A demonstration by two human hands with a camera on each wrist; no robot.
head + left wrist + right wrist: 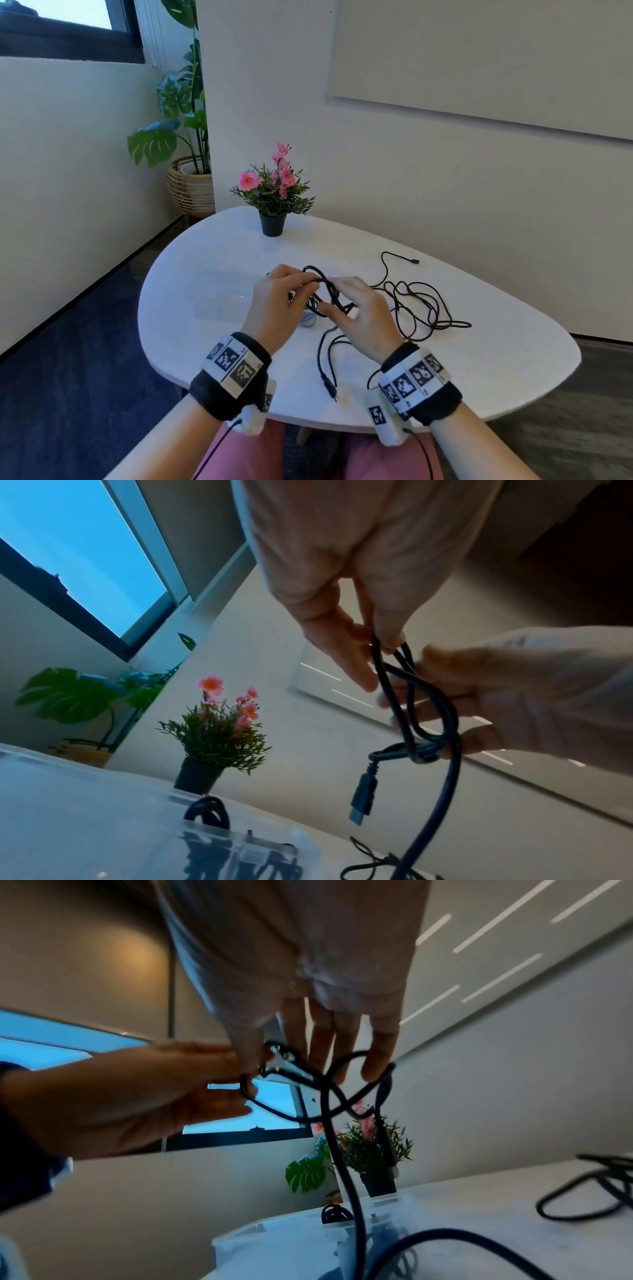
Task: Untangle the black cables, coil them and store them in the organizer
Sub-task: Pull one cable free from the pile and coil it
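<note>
Above the table's middle, both hands hold a thick black cable (pixel 327 291) that crosses itself in loops. My left hand (pixel 294 291) pinches the top of a loop (pixel 388 645) between thumb and fingers. My right hand (pixel 346 298) grips the crossing strands (pixel 441 739), with a loop round its fingers (pixel 373 1069). A USB plug (pixel 363 796) dangles below the knot. The cable's free ends (pixel 327 373) trail to the table's near edge. A thinner black cable (pixel 418 301) lies tangled to the right. The clear organizer (pixel 219 294) sits left of my hands and holds a coiled cable (pixel 207 813).
A small black pot of pink flowers (pixel 272 222) stands at the back of the white table (pixel 496 370). The thin cable's plug (pixel 415 261) lies near the far right edge. A large leafy plant in a wicker basket (pixel 190 188) stands on the floor behind.
</note>
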